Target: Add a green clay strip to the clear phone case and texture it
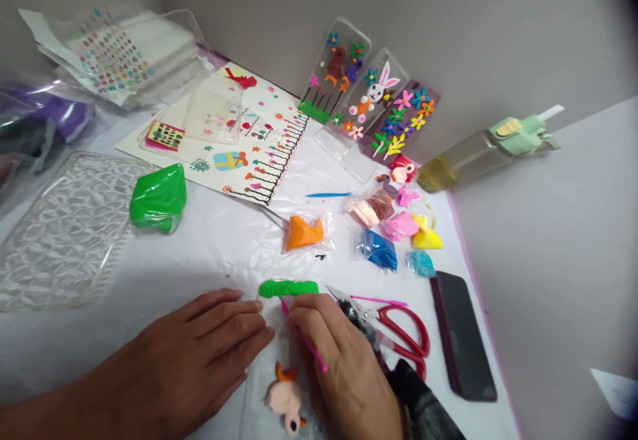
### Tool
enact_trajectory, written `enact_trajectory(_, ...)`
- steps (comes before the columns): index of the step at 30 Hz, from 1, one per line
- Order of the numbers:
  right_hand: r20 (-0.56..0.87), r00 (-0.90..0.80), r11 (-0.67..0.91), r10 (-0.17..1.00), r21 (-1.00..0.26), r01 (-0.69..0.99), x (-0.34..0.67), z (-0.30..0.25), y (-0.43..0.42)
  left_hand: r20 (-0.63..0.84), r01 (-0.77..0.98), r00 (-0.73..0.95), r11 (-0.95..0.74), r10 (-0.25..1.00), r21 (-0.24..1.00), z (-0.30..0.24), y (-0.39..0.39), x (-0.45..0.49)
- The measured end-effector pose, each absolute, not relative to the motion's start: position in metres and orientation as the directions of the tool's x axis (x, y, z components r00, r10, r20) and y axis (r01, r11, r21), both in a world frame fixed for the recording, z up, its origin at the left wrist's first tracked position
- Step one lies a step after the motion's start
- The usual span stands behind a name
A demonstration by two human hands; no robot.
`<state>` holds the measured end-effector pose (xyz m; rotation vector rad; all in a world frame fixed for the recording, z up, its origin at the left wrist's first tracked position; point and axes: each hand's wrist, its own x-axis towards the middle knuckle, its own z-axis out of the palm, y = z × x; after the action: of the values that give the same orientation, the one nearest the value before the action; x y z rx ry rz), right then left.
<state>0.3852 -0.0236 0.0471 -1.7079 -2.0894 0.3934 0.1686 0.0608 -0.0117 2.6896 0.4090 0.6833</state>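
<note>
A clear phone case [256,387] lies on the white-covered table before me. Across its far end runs a strip of green clay [289,288], with grooves pressed into its left part. On the near part of the case sits a pale peach clay bird [285,397] with orange pieces. My right hand [343,367] is closed around a pink modelling tool [316,353], its tip close to the green strip. My left hand [219,340] lies flat, fingers stretched out, fingertips at the case's left edge. Red-handled scissors [399,333] lie just right of my right hand.
Bagged clay in orange [304,232], blue [379,250] and green [158,197] lies around. A dark phone [466,333] rests at right. Decorated cases [333,71] lean on the wall beside a bottle [478,154]. A drawn-on pad [219,181] and a textured clear mat [64,234] are left.
</note>
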Motion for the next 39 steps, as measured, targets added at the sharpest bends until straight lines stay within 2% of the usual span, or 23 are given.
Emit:
enact_trajectory(6,0.256,-0.093,0.229,0.962,-0.575,0.786,0.392,0.046,-0.023,0.425,0.208,0.822,-0.895,0.379,0.395,-0.008,0.062,0.171)
enact_trajectory(14,0.21,-0.05,0.171,0.976,-0.612,0.772,0.389,0.038,-0.022,0.411,0.199,0.833,-0.894,0.371,0.402,-0.011,0.062,0.172)
enact_trajectory(20,0.225,-0.11,0.219,0.968,-0.545,0.81,0.39,0.038,-0.02,0.413,0.2,0.832,-0.894,0.371,0.4,-0.012,0.061,0.17)
enact_trajectory(25,0.197,-0.076,0.184,0.977,-0.612,0.769,0.39,0.041,-0.018,0.418,0.188,0.835,-0.899,0.358,0.396,-0.012,0.062,0.17)
enact_trajectory(33,0.206,-0.18,0.252,0.962,-0.414,0.875,0.387,0.043,-0.018,0.407,0.2,0.842,-0.905,0.355,0.375,-0.013,0.062,0.17)
enact_trajectory(39,0.181,-0.177,0.239,0.967,-0.429,0.871,0.388,0.043,-0.018,0.417,0.2,0.834,-0.903,0.36,0.379,-0.012,0.061,0.171)
